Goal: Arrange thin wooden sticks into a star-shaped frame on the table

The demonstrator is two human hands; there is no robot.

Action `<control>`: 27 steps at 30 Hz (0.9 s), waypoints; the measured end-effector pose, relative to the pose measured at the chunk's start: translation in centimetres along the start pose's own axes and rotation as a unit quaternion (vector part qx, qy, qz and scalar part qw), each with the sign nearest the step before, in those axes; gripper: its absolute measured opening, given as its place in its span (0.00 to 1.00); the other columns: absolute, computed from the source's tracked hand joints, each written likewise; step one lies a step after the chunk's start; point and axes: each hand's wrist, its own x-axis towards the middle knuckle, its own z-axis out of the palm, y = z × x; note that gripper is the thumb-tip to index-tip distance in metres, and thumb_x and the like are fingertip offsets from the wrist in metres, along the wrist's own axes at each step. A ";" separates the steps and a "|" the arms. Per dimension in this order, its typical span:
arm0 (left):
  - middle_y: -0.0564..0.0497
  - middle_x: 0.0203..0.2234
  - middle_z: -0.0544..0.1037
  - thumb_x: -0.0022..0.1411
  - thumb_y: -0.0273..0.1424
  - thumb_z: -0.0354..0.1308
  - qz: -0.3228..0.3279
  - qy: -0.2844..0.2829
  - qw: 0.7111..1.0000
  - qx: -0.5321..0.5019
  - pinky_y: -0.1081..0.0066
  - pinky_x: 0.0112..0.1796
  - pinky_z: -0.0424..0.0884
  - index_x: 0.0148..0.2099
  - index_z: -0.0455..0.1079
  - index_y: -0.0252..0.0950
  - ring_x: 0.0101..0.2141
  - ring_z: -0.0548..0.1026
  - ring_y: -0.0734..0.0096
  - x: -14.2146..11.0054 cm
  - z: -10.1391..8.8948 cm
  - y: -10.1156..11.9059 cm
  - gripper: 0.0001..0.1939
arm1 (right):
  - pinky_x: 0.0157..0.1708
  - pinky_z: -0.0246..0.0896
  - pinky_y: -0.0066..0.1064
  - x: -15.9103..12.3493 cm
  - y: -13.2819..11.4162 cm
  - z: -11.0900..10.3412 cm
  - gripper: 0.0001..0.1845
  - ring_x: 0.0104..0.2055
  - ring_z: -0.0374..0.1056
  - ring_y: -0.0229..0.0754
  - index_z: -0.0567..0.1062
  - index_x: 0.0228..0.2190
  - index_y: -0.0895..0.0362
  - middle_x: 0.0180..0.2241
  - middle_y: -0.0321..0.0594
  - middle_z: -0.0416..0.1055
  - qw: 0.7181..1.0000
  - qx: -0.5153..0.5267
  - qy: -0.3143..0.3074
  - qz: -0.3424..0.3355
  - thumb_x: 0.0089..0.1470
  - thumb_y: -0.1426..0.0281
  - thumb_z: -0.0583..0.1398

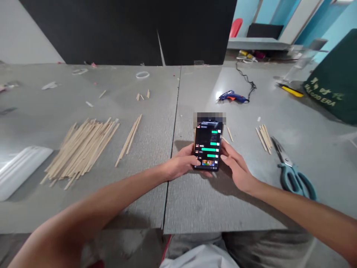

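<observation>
A smartphone (pixel 206 143) with a lit chat screen is held upright over the grey table, a little right of the table's seam. Its top edge is blurred out. My left hand (pixel 182 162) grips the lower left side, thumb over the screen's edge. On the other side my right hand (pixel 235 165) is closed round the lower right edge. Short wooden sticks (pixel 230 134) lie partly hidden behind the phone. Scissors with teal handles (pixel 291 171) rest to the right of my right hand, beside several cut sticks (pixel 263 138).
Left on the table (pixel 139 201) lie a pile of wooden sticks (pixel 83 149), two separate sticks (pixel 129 139) and a white plastic packet (pixel 22 169). A blue glue gun (pixel 232 96), its cord and a yellow cutter (pixel 291 90) lie farther back. A black panel (pixel 134 33) stands behind.
</observation>
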 end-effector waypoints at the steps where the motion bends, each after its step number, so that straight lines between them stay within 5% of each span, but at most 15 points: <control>1: 0.38 0.53 0.84 0.63 0.28 0.67 -0.011 0.002 1.000 -0.007 0.49 0.47 0.85 0.67 0.70 0.39 0.50 0.85 0.47 -0.2 0.0 0.0 0.31 | 0.72 0.66 0.60 -0.3 0.0 0.0 0.31 0.70 0.71 0.55 0.63 0.76 0.44 0.68 0.45 0.74 1.000 0.003 0.002 0.010 0.78 0.57 0.55; 6: 0.38 0.58 0.83 0.62 0.27 0.64 -0.029 0.006 0.998 -0.052 0.47 0.49 0.84 0.68 0.69 0.40 0.52 0.85 0.46 -0.6 0.6 0.7 0.32 | 0.68 0.71 0.62 -1.6 -0.4 0.0 0.37 0.67 0.73 0.53 0.47 0.81 0.35 0.70 0.44 0.72 1.000 -0.003 -0.016 -0.006 0.79 0.62 0.53; 14: 0.37 0.57 0.83 0.60 0.27 0.64 -0.043 0.015 0.997 -0.065 0.48 0.49 0.84 0.70 0.69 0.38 0.50 0.85 0.46 -0.6 0.7 0.8 0.35 | 0.67 0.70 0.63 -1.7 -0.3 -0.3 0.37 0.72 0.68 0.57 0.49 0.81 0.35 0.74 0.44 0.66 0.996 -0.080 0.005 -0.040 0.79 0.64 0.53; 21: 0.39 0.58 0.83 0.57 0.27 0.64 -0.023 0.005 1.000 -0.005 0.47 0.50 0.83 0.67 0.73 0.40 0.55 0.83 0.42 -0.2 0.2 0.1 0.35 | 0.70 0.62 0.75 2.2 -2.8 0.4 0.33 0.74 0.60 0.66 0.57 0.78 0.32 0.75 0.44 0.58 0.963 -0.229 0.087 -0.108 0.78 0.54 0.53; 27: 0.39 0.56 0.83 0.53 0.28 0.63 -0.010 0.027 0.999 0.016 0.40 0.56 0.79 0.66 0.74 0.38 0.56 0.81 0.41 0.0 0.0 0.2 0.36 | 0.73 0.58 0.72 4.2 -2.5 1.9 0.33 0.72 0.61 0.63 0.58 0.78 0.36 0.71 0.48 0.58 0.940 -0.277 0.121 -0.159 0.77 0.52 0.51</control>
